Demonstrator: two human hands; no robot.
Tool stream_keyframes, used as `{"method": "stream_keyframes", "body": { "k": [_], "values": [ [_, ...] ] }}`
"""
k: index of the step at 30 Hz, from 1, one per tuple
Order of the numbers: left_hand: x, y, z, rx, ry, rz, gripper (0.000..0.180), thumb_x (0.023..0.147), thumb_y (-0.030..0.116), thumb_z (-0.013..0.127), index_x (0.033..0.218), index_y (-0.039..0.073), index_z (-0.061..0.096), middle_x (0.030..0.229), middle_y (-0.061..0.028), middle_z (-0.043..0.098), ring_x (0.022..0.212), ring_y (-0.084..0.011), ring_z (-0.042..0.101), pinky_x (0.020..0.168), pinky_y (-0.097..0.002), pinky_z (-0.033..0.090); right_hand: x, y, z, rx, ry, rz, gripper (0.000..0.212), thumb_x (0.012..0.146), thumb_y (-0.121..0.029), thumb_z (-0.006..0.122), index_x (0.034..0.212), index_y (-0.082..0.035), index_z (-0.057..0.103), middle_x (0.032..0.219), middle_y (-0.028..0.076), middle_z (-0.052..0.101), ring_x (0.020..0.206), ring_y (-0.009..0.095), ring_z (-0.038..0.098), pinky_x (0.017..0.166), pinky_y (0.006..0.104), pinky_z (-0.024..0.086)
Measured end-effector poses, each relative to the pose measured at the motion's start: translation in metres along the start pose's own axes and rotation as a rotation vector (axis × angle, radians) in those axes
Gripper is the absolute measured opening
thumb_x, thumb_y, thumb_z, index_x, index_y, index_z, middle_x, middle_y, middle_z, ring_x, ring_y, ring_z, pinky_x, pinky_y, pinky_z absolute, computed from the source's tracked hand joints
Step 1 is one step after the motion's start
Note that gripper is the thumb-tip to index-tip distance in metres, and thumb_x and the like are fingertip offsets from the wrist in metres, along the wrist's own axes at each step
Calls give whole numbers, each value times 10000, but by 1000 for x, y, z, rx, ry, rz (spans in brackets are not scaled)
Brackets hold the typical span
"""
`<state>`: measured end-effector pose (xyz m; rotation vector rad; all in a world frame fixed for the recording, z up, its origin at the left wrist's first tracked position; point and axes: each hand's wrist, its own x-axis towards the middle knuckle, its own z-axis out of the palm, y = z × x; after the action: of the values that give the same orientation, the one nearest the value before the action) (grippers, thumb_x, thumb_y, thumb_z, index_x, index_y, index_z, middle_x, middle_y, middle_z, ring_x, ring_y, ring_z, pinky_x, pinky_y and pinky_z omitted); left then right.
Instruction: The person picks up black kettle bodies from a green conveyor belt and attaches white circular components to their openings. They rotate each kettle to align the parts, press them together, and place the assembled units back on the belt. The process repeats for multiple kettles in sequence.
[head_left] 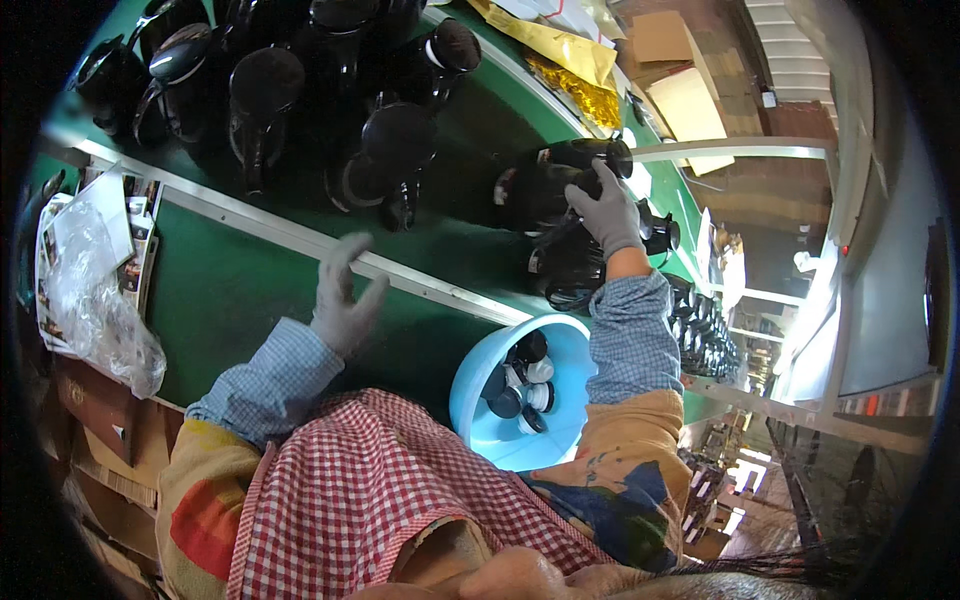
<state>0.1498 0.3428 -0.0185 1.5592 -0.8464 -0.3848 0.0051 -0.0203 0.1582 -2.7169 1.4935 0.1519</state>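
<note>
My left hand, in a pale grey glove, is held near the metal rail with thumb and fingers apart and nothing in it. My right hand, gloved alike, reaches out to the right with thumb and fingers curved onto a dark glossy jug. Its fingers hide part of the grip. Another black jug is just beyond those fingertips. Close to my right forearm, a light blue basin holds several black and white round lids.
Several black handled jugs stand at the far left on the green belt. A metal rail runs along its near side. Clear plastic wrap lies over printed sheets at left. Gold foil bags lie at the back; more jugs line the right.
</note>
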Motion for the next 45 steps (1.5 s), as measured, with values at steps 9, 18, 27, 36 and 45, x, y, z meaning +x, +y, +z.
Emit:
{"method": "stream_keyframes", "body": {
  "k": [9,18,27,36,45],
  "values": [
    [58,34,9,-24,-140,-273,515,952,250,666,1399,34,532,1130,-169,651,1046,-274,630,869,-377,526,-13,-113,-23,160,13,-574,913,826,-719,614,1504,-127,460,1551,218,406,1309,415,522,1102,483,424],
    [72,14,34,-562,-171,-423,197,1046,188,552,1180,49,589,773,41,497,667,-57,445,596,-249,403,-36,-243,-21,-201,-228,-662,926,742,-516,733,1516,-131,402,1361,205,538,1221,360,583,1025,424,487],
    [95,43,23,-137,-481,-284,311,1045,331,525,1046,58,673,734,-100,624,686,-230,633,653,-387,491,-24,-128,4,161,-152,-832,978,760,-410,773,1569,-142,293,1389,241,495,1230,412,562,1049,450,486],
    [117,53,35,7,-613,-266,331,1046,370,522,949,72,627,682,-79,586,608,-215,604,618,-392,484,-16,-108,-9,137,-270,-862,952,755,-324,788,1570,-156,325,1429,214,469,1260,419,535,1074,454,462],
    [120,56,39,56,-663,-210,315,1050,364,515,943,88,623,681,-78,590,613,-210,625,613,-382,497,-24,-107,-9,-62,-280,-528,911,865,-664,637,1547,-127,362,1256,226,626,1112,407,649,977,470,509]
  ]
}}
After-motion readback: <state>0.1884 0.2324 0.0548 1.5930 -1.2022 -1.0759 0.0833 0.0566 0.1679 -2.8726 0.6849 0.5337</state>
